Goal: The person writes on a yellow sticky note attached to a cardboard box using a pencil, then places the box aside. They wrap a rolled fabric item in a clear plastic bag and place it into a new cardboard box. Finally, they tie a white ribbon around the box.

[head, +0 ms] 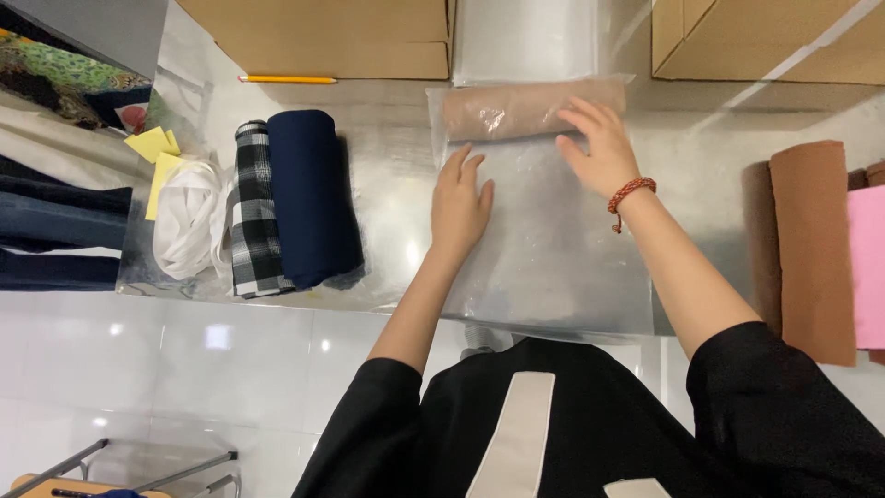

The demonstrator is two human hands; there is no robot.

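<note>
Steel table (387, 184) | both hands (459, 205) flat, open on plastic bag (553, 249) | navy roll (312, 195) left

Top edge cut off both cardboard boxes (323, 37), so their height went unseen. Right edge clipped the pink cloth (868, 267); the brown roll (811, 249) beside it hid a darker piece behind. Left edge cut the dark folded fabrics (55, 231) and a patterned cloth (55, 78). Beige roll (525, 109) was blurred by glare through its clear bag (553, 249). Bag's near edge was lost under the black shirt (590, 433). Metal frame (138, 466) clipped at bottom.
</note>
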